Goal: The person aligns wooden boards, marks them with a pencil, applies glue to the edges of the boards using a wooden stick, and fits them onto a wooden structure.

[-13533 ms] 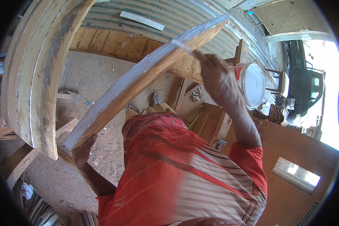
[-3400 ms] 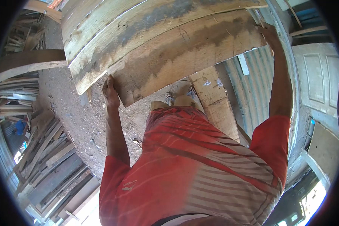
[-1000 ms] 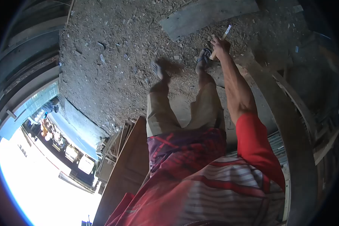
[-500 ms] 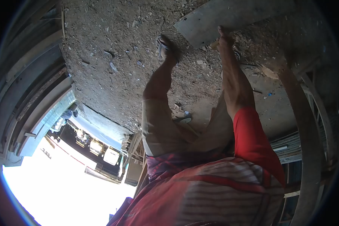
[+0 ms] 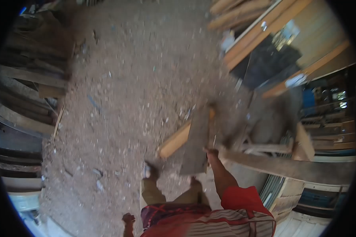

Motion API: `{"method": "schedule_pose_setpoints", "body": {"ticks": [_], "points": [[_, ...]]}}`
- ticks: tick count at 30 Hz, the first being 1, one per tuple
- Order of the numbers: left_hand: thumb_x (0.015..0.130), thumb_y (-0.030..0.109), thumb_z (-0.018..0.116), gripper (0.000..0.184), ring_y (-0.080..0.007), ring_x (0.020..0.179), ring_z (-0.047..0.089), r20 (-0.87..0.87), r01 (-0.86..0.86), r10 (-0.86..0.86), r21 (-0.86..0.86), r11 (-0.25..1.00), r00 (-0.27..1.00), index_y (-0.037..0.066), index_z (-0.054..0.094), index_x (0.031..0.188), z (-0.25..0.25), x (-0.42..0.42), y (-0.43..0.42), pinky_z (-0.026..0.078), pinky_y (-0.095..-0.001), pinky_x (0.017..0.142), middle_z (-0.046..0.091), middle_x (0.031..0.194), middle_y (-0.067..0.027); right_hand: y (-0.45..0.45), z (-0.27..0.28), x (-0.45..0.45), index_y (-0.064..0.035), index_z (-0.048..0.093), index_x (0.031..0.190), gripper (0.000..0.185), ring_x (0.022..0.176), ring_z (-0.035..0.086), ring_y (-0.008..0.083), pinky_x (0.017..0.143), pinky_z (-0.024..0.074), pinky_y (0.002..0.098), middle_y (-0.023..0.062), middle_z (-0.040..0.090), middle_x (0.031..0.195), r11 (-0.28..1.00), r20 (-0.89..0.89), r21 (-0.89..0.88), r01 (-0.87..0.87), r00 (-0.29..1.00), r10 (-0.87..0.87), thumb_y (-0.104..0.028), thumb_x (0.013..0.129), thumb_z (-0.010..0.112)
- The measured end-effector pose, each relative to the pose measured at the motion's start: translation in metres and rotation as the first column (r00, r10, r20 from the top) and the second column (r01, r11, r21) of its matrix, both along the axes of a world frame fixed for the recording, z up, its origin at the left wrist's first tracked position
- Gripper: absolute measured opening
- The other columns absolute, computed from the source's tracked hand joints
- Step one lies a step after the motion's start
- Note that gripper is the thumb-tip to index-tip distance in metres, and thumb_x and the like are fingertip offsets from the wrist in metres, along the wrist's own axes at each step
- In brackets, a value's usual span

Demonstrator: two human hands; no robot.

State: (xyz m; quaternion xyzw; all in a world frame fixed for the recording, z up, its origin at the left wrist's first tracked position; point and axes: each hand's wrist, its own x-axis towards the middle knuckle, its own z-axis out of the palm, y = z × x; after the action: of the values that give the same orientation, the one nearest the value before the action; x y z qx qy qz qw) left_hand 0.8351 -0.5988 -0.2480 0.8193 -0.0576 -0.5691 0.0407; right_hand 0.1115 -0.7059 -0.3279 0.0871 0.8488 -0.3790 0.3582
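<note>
The right hand (image 5: 212, 153) is reaching down to the long edge of the grey board (image 5: 194, 150), its fingers appearing to be touching that edge near the lower end. The board is lying in front of the feet, slanting slightly and crossing over a yellow beam (image 5: 176, 139), which is showing on both sides of it. Whether the board is resting fully on the ground (image 5: 114, 98) or being partly raised is not being shown clearly.

Motion blur is limiting inspection of the right grip: the fingers are looking bent toward the edge, but whether they are pinching it or merely meeting it cannot be told. A pale stick (image 5: 214, 140) is projecting just beyond the knuckles; whether the hand is holding it is likewise unclear.

The left hand (image 5: 128, 218) is hanging low beside the body, well apart from the board. It is showing nothing recognisable in its grip, and its finger spread is too blurred to be judged.

In this inspector's judgement, the step in hand is one of handling the board. Any shifting of it would be calling for a firm hold on the edge, attention to the beam underneath, and clearance from the curved plank (image 5: 288, 166) lying to the right.
</note>
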Motion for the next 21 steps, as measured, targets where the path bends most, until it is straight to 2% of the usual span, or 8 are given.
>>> {"method": "schedule_pose_setpoints", "body": {"ticks": [1,4,8,10,12,13,15,21], "points": [[0.094,0.03,0.059,0.022,-0.0215,0.057,0.062,-0.071,0.03,-0.043,-0.174,0.984,0.997,0.009,0.058,0.088,-0.003,-0.005,-0.028,0.048,-0.0352,0.044,0.066,0.073,-0.0131,-0.033,0.098,0.015,0.0119,0.056,0.124,0.075,0.102,0.063,0.0286,0.09,0.0502,0.0422,0.0175,0.064,0.12,0.973,0.029,0.21,-0.094,0.996,0.09,-0.02,0.066,0.092],[0.097,0.031,0.055,0.035,-0.0117,0.055,0.051,-0.18,0.06,-0.182,-0.532,0.845,0.967,0.006,0.057,0.071,0.01,-0.03,-0.123,0.042,-0.0291,0.049,0.055,0.066,-0.0038,-0.014,0.076,-0.012,0.0122,0.061,0.118,0.07,0.094,0.064,0.0283,0.084,0.0516,0.0416,0.0174,0.067,0.112,0.962,0.099,0.115,-0.248,0.966,0.237,-0.025,0.067,0.091],[0.099,0.029,0.055,0.041,-0.0197,0.084,0.068,-0.302,-0.061,-0.153,-0.596,0.801,0.941,-0.001,0.059,0.127,0.066,-0.08,-0.217,0.056,-0.0308,0.073,0.07,0.097,-0.0129,-0.052,0.187,0.037,0.01,0.065,0.107,0.058,0.091,0.066,0.0278,0.08,0.0528,0.0431,0.0173,0.07,0.101,0.745,0.016,0.275,-0.608,0.778,0.628,-0.029,0.069,0.085],[0.097,0.028,0.06,0.043,-0.021,0.086,0.069,-0.319,-0.025,-0.208,-0.596,0.803,0.925,-0.002,0.059,0.127,0.085,-0.094,-0.234,0.056,-0.0325,0.075,0.071,0.099,-0.0142,-0.089,0.313,0.114,0.0078,0.066,0.105,0.053,0.093,0.068,0.0297,0.08,0.0538,0.0461,0.0194,0.071,0.099,0.631,-0.119,0.283,-0.722,0.626,0.771,-0.031,0.071,0.081],[0.095,0.026,0.063,0.045,-0.0239,0.087,0.069,-0.302,0.056,-0.32,-0.644,0.763,0.898,-0.002,0.057,0.129,0.088,-0.103,-0.241,0.056,-0.035,0.078,0.071,0.101,-0.0158,-0.091,0.324,0.134,0.0042,0.067,0.104,0.05,0.094,0.068,0.0338,0.082,0.0537,0.0477,0.0215,0.071,0.101,0.217,-0.045,0.522,-0.825,0.227,0.973,-0.032,0.072,0.079],[0.093,0.024,0.066,0.047,-0.0277,0.088,0.07,-0.094,0.278,-0.488,-0.722,0.633,0.868,-0.002,0.056,0.131,0.105,-0.106,-0.246,0.056,-0.0374,0.081,0.071,0.102,-0.0169,-0.096,0.332,0.144,0.0025,0.068,0.103,0.048,0.094,0.069,0.0358,0.083,0.0537,0.0485,0.0225,0.071,0.102,-0.005,0.027,0.614,-0.789,0.015,1.0,-0.033,0.072,0.078],[0.083,0.022,0.077,0.067,-0.038,0.113,0.063,0.157,0.6,-0.682,-0.638,0.482,0.715,0.005,0.05,0.142,0.175,-0.121,-0.261,0.05,-0.0424,0.098,0.064,0.125,-0.0221,-0.086,0.365,0.168,-0.0015,0.069,0.102,0.046,0.094,0.068,0.0379,0.085,0.053,0.0494,0.0215,0.07,0.102,-0.089,-0.012,0.564,-0.821,-0.116,0.993,-0.039,0.076,0.075],[0.074,0.039,0.084,0.094,-0.0377,0.141,0.035,0.851,0.764,-0.513,-0.403,-0.505,0.11,0.015,0.038,0.152,0.31,-0.135,-0.295,0.033,-0.0469,0.115,0.038,0.152,-0.023,-0.03,0.499,0.244,-0.006,0.07,0.102,0.037,0.096,0.067,0.0349,0.085,0.0531,0.0455,0.0135,0.069,0.102,-0.22,-0.202,0.373,-0.901,-0.311,0.929,-0.037,0.082,0.072]]}}
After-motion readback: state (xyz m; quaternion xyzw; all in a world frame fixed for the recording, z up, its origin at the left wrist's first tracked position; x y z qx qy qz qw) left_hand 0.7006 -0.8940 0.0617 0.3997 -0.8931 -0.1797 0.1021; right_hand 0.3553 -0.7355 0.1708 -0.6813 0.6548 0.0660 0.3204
